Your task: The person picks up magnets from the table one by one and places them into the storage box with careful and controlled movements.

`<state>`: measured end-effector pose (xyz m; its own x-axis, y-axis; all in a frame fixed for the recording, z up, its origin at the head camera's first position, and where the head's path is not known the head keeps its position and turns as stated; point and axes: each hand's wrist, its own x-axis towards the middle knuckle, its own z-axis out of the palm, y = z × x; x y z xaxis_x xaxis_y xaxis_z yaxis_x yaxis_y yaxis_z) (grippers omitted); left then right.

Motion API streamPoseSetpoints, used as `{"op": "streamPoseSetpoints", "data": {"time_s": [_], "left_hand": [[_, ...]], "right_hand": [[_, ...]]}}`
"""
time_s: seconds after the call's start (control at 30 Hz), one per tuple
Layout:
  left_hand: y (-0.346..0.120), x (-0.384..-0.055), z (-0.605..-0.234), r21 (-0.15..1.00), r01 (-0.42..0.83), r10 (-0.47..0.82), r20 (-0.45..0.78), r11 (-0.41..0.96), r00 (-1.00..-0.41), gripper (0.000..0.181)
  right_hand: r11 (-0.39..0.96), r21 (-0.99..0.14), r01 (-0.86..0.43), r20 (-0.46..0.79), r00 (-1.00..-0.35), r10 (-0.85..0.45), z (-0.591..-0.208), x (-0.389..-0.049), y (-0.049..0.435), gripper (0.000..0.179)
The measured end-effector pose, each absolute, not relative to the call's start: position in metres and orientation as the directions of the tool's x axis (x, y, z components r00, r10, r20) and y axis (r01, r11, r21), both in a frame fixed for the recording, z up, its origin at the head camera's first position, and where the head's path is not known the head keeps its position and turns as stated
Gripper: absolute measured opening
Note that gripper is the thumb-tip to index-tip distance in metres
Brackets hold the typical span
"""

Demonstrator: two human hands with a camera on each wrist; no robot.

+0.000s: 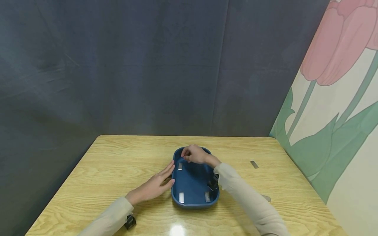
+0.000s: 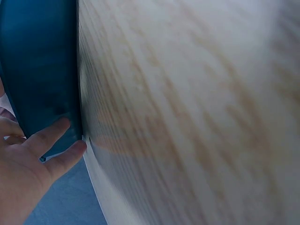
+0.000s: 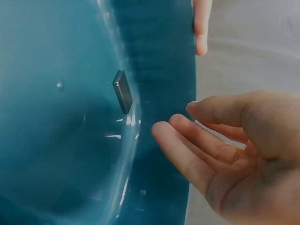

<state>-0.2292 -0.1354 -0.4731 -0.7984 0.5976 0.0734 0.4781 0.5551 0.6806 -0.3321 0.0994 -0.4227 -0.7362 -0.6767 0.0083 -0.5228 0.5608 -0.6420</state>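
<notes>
A dark blue basin (image 1: 192,206) with rounded corners stands on the table. Inside lie small flat grey metal rectangles: one at the left side (image 1: 180,166), one at the near left corner (image 1: 181,197), one at the near right corner (image 1: 207,196). My left hand (image 1: 156,184) rests its extended fingers against the basin's left outer wall; the left wrist view shows its fingertips (image 2: 65,123) on that wall. My right hand (image 1: 195,154) hovers over the basin's far end, fingers loosely bent. In the right wrist view nothing shows between its thumb and fingers, and a metal rectangle (image 3: 123,92) lies apart from them.
To the right of the basin, a metal rectangle (image 1: 254,164) lies on the wooden table (image 1: 133,154). Another flat metal piece (image 1: 266,198) is partly covered by my right sleeve. Behind the table hangs a dark curtain (image 1: 147,65); a flower-painted wall (image 1: 339,108) stands at the right.
</notes>
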Motion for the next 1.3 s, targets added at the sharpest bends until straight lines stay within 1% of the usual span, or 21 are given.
{"op": "streamPoseSetpoints", "data": {"time_s": [0.2, 0.43, 0.9, 1.1, 1.3], "left_hand": [[-0.136, -0.23, -0.474, 0.681, 0.472, 0.594, 0.068, 0.559, -0.801, 0.064], [-0.136, -0.23, -0.474, 0.676, 0.479, 0.599, 0.069, 0.56, -0.798, 0.064], [-0.136, -0.231, -0.474, 0.676, 0.469, 0.59, 0.063, 0.568, -0.805, 0.065], [-0.135, -0.231, -0.474, 0.674, 0.473, 0.589, 0.069, 0.567, -0.805, 0.064], [-0.134, -0.232, -0.475, 0.675, 0.473, 0.59, 0.069, 0.566, -0.804, 0.064]], "right_hand": [[0.546, -0.639, -0.542, 0.02, -0.721, -0.693, -0.413, -0.328, 0.1, 0.018], [0.518, -0.63, -0.579, 0.062, -0.702, -0.709, -0.409, -0.328, 0.101, 0.017], [0.542, -0.526, -0.656, 0.107, -0.683, -0.723, -0.398, -0.325, 0.11, 0.015], [0.546, -0.499, -0.673, 0.114, -0.676, -0.728, -0.394, -0.322, 0.113, 0.013], [0.534, -0.496, -0.685, 0.118, -0.662, -0.74, -0.389, -0.318, 0.117, 0.014]]}}
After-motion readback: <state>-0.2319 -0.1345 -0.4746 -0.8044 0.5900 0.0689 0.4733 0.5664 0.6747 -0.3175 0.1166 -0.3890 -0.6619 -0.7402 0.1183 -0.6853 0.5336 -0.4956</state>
